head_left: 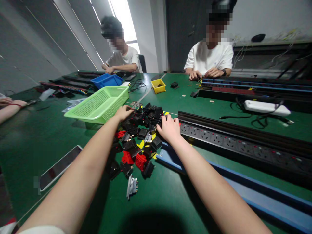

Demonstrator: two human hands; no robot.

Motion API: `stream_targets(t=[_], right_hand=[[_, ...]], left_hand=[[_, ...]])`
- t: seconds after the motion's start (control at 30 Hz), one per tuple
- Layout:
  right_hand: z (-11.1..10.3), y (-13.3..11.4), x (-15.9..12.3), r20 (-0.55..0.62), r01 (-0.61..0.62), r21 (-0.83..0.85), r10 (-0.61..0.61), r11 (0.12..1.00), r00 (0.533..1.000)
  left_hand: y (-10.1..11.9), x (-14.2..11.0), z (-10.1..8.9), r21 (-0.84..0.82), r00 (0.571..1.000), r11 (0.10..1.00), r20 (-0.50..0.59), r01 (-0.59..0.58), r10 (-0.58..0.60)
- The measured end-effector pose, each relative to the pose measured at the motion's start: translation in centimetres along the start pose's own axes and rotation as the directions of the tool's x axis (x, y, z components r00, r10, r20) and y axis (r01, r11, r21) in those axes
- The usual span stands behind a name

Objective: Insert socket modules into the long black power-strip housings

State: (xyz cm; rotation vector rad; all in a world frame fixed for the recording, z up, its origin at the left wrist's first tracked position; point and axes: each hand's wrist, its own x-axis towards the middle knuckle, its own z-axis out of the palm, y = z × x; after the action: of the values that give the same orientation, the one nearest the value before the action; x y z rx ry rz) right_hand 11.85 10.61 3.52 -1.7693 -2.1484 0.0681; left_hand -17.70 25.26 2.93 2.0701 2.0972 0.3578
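A heap of socket modules (136,124), mostly black, lies loose on the green table between my hands. Red modules (140,162) and a grey module (132,186) lie at its near side. My left hand (123,113) rests at the heap's far left edge, its fingers bent loosely against the parts. At the right edge my right hand (170,127) touches black modules, fingers apart and curved. Neither hand visibly lifts a part; some fingertips are hidden. Beside my right hand runs a black power strip (218,137) with a row of sockets.
A green basket (97,100) stands behind my left forearm, a blue bin (106,81) and a yellow bin (158,86) farther back. A phone (60,167) lies left, a blue metal channel (268,193) right. Two people in white shirts sit opposite; another person's arm (11,109) shows left.
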Motion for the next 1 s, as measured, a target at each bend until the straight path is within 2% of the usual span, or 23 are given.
stream_targets(t=[0.17,0.27,0.33,0.4,0.47,0.57,0.63,0.7,0.83,0.9,1.0], right_hand=[[-0.1,0.0,0.1,0.006,-0.011,0.004,0.011,1.000,1.000],[-0.2,0.1,0.1,0.004,-0.003,0.008,0.003,1.000,1.000],[-0.2,0.3,0.1,0.004,0.007,0.014,-0.007,1.000,1.000],[-0.2,0.3,0.1,0.003,0.013,0.020,-0.013,1.000,1.000],[-0.2,0.4,0.0,0.000,0.014,0.022,-0.014,1.000,1.000],[-0.6,0.3,-0.3,-0.014,0.039,0.011,-0.039,0.999,0.999],[-1.5,0.2,-0.7,-0.024,0.096,-0.004,-0.096,0.995,0.995],[-2.8,0.0,-1.4,-0.037,0.159,-0.029,-0.160,0.987,0.986],[-6.1,0.0,-4.8,-0.048,0.195,-0.100,-0.200,0.976,0.979],[-7.2,0.7,-8.1,-0.030,0.161,-0.134,-0.167,0.978,0.986],[-7.6,2.5,-13.9,0.033,0.097,-0.184,-0.092,0.978,0.995]], left_hand=[[0.6,-2.8,-1.0,-0.008,0.999,1.000,0.042,0.000,0.000],[1.6,-6.6,-2.4,0.111,0.999,0.993,0.036,-0.035,0.031],[2.8,-11.1,-3.5,0.091,0.990,0.989,-0.059,-0.119,0.124],[4.6,-17.3,-4.2,-0.023,0.975,0.979,-0.103,-0.201,0.198],[6.9,-24.3,-4.0,-0.035,0.952,0.953,-0.062,-0.301,0.299],[10.4,-33.7,-1.7,0.103,0.906,0.901,-0.006,-0.421,0.424],[12.1,-37.4,0.6,0.103,0.888,0.884,-0.010,-0.456,0.459],[13.3,-38.6,3.0,0.067,0.872,0.871,-0.018,-0.486,0.488],[14.0,-36.5,6.3,-0.022,0.913,0.918,-0.110,-0.397,0.392],[14.0,-35.0,7.0,-0.092,0.931,0.932,-0.136,-0.351,0.338],[14.7,-33.4,6.9,-0.249,0.959,0.930,-0.155,-0.271,0.237]])
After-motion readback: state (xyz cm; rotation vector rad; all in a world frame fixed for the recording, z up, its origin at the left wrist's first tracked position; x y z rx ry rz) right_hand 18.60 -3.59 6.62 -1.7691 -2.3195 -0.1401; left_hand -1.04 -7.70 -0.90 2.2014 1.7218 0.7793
